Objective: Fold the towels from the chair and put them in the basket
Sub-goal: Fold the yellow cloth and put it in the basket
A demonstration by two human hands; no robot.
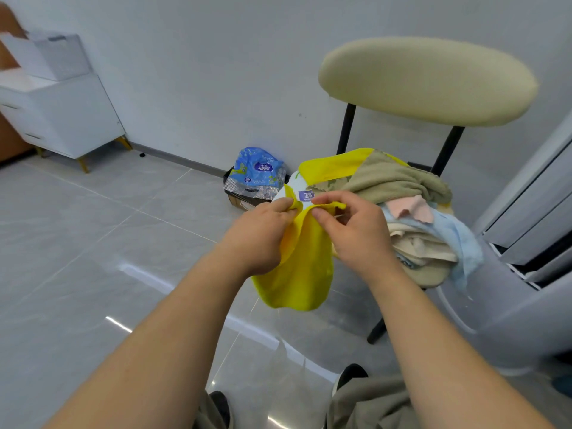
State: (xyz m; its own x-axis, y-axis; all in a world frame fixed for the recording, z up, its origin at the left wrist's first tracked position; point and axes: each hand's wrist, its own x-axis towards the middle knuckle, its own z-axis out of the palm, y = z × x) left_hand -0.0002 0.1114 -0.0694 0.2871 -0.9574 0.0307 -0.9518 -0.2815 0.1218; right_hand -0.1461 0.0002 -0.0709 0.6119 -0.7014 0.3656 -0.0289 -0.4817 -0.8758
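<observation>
Beige-backed black-legged chair piled with crumpled towels (olive, pink, blue, cream). Bright yellow cloth hanging limp, top edge pinched by left hand and right hand.

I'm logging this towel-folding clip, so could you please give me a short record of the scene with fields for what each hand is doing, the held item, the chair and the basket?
left hand: fingers pinch the top edge of the yellow towel
right hand: fingers pinch the same edge, close beside the left
held item: yellow towel, hanging below both hands, not yet folded
chair: seat piled with unfolded towels, olive, pink, blue, cream
basket: not identifiable in view
floor: grey glossy tiles
</observation>
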